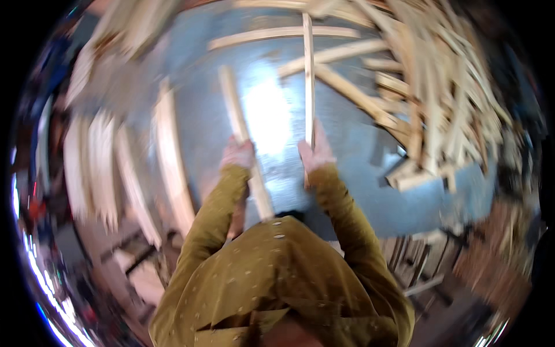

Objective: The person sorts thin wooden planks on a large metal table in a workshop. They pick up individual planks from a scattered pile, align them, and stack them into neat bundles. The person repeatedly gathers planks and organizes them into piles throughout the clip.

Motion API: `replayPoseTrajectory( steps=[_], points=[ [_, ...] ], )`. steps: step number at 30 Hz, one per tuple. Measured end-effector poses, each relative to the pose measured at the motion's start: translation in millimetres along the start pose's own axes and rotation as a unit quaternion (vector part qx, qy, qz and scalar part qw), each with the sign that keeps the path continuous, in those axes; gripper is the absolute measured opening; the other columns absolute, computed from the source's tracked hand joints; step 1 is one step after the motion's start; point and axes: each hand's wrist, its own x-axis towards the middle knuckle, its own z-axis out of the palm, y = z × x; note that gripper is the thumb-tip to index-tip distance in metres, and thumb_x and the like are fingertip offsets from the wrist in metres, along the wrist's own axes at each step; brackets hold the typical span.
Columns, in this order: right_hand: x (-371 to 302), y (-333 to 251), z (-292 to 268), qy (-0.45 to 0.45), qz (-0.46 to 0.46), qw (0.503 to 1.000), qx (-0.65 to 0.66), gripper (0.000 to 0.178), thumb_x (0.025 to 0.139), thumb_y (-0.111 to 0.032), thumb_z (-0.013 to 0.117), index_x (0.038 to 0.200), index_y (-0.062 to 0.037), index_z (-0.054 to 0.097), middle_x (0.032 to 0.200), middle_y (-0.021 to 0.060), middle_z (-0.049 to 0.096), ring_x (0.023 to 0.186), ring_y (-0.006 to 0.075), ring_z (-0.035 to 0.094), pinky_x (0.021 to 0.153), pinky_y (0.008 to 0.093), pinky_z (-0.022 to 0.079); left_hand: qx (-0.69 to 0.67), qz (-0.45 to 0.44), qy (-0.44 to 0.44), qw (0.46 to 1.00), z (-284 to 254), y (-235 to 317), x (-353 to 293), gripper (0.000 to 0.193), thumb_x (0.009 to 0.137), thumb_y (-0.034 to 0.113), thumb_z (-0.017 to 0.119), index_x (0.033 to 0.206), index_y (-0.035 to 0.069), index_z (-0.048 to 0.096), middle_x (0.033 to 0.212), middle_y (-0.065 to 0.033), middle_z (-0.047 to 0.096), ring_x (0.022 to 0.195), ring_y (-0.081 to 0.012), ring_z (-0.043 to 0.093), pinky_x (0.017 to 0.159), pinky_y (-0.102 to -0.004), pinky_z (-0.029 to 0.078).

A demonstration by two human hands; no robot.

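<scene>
My left hand (238,154) is closed round a pale wooden strip (232,101), which slants from the middle of the table down toward my waist. In my right hand (317,151) is a second narrow wooden strip (309,69), pointing away from me, its far end over other strips at the back. Both hands are over the blue-grey metal table (196,75), a little apart. The picture is smeared by motion, so the exact finger positions do not show clearly.
A big jumbled heap of wooden strips (430,87) covers the table's right side. Loose strips (283,33) lie at the back. On the left are several bundled or stacked strips (167,150) and a larger pile (124,29). Below the table's right edge stands a slatted rack (419,260).
</scene>
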Motion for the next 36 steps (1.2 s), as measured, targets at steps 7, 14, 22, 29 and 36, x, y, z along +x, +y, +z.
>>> replayPoseTrajectory(
  steps=[7,14,22,29,36],
  points=[
    [-85,32,151,-0.247,-0.011,0.968,-0.052,0.082,0.090,-0.035,0.063,0.157,-0.0142,0.020,0.141,0.0227,0.049,0.127,0.0342,0.053,0.110,0.0439,0.041,-0.118,0.046,0.022,0.992,-35,-32,-35,0.071,0.095,0.057,0.050,0.142,0.004,0.046,0.129,-0.0283,0.059,0.123,-0.0416,0.056,0.106,-0.0439,0.042],
    [-60,8,172,-0.375,0.047,0.923,-0.078,0.104,0.086,-0.047,0.067,0.157,-0.0006,0.005,0.145,0.0274,0.047,0.131,0.0386,0.050,0.110,0.0408,0.041,-0.100,0.134,0.351,0.921,-82,-178,-29,0.071,0.093,0.047,0.062,0.143,0.000,0.044,0.132,-0.0255,0.058,0.121,-0.0353,0.058,0.103,-0.0402,0.046],
    [-68,-109,245,-0.495,0.048,0.782,-0.376,0.107,0.087,-0.070,0.050,0.156,-0.0014,0.007,0.132,0.0249,0.059,0.119,0.0357,0.061,0.102,0.0422,0.047,-0.144,0.019,0.047,0.988,-101,-265,-16,0.082,0.092,0.066,0.049,0.143,0.002,0.046,0.124,-0.0244,0.064,0.118,-0.0335,0.060,0.098,-0.0408,0.049],
    [12,-88,276,-0.207,-0.204,0.827,-0.482,0.083,0.092,-0.065,0.045,0.150,-0.0056,0.038,0.147,0.0256,0.044,0.134,0.0399,0.045,0.113,0.0446,0.035,0.144,0.147,0.124,0.971,-139,-234,94,0.095,0.089,0.069,0.049,0.153,0.001,0.029,0.159,-0.0259,0.026,0.148,-0.0427,0.020,0.119,-0.0533,0.017],
    [0,-131,308,-0.208,-0.057,0.934,0.283,0.087,0.085,-0.009,0.074,0.155,-0.0003,0.022,0.142,0.0133,0.049,0.126,0.0219,0.050,0.106,0.0338,0.043,-0.494,0.379,-0.020,0.782,-187,-175,83,0.102,0.086,0.039,0.075,0.155,-0.002,0.012,0.149,-0.0218,0.043,0.138,-0.0294,0.044,0.113,-0.0372,0.036]
  ],
)
